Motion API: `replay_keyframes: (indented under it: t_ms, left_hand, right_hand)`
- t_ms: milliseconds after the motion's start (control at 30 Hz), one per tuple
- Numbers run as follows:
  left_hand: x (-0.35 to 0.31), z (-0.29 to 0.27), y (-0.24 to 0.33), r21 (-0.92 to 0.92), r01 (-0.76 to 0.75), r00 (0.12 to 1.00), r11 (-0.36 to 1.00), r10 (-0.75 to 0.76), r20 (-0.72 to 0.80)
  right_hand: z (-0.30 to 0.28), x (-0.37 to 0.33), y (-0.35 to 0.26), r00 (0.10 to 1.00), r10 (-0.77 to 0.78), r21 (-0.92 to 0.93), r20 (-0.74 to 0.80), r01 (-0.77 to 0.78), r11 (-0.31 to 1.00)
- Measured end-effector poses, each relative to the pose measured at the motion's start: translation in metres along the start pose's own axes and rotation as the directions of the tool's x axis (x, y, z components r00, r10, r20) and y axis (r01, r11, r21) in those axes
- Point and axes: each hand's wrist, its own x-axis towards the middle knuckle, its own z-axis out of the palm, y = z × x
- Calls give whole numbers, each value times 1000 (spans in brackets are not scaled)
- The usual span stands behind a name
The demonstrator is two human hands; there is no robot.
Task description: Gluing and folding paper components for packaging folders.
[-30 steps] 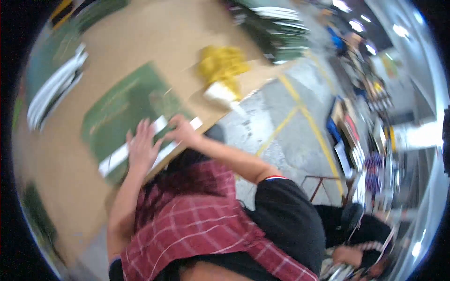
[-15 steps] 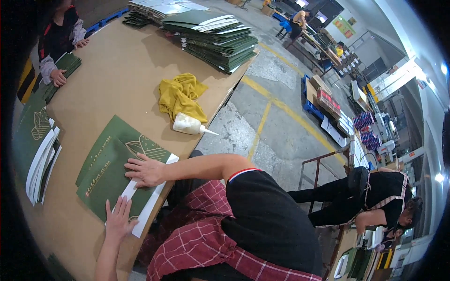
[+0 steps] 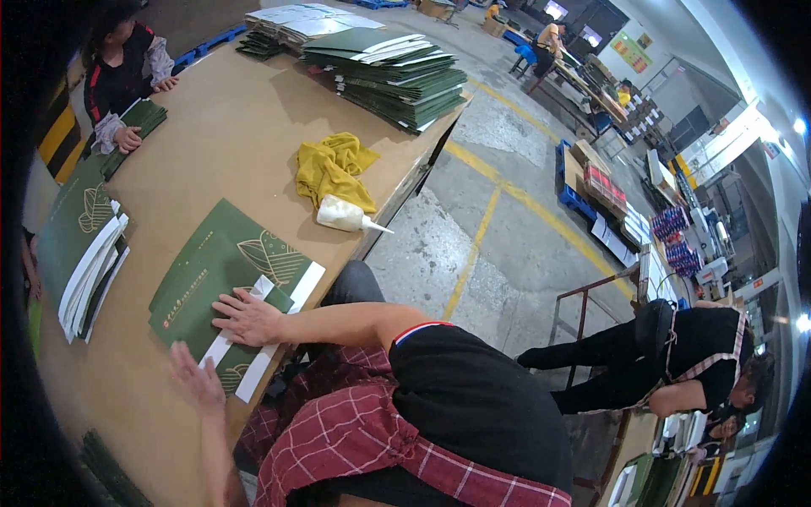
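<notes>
A flat dark green printed sheet with white edge strips lies on the brown table in front of me. My right hand lies flat on it with the fingers spread, pressing on a white strip. Just beyond the sheet's lower corner, my left hand rests palm down with its fingers apart. Neither hand grips anything.
A yellow cloth and a white squeeze bottle sit near the table's right edge. Stacks of green sheets lie at the left and the far end. One person works at the far left; another bends over at the right.
My left hand has slid off the sheet toward its lower corner, while my right hand stays flat on the white strip. The view has swung up and steadied.
</notes>
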Motion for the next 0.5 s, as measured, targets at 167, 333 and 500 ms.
replay_keyframes:
  t_ms: [167,333,500]
  left_hand:
    - [-82,12,15,-765,422,643,487,-756,-127]
    - [-81,2,36,-844,312,742,436,-667,-70]
    - [-62,3,39,-728,400,820,556,-572,13]
  right_hand:
    - [-35,-1,-23,914,-404,-11,17,405,914]
    - [-63,19,-52,875,-291,191,388,233,954]
    - [-11,53,-31,647,-282,495,709,-170,852]
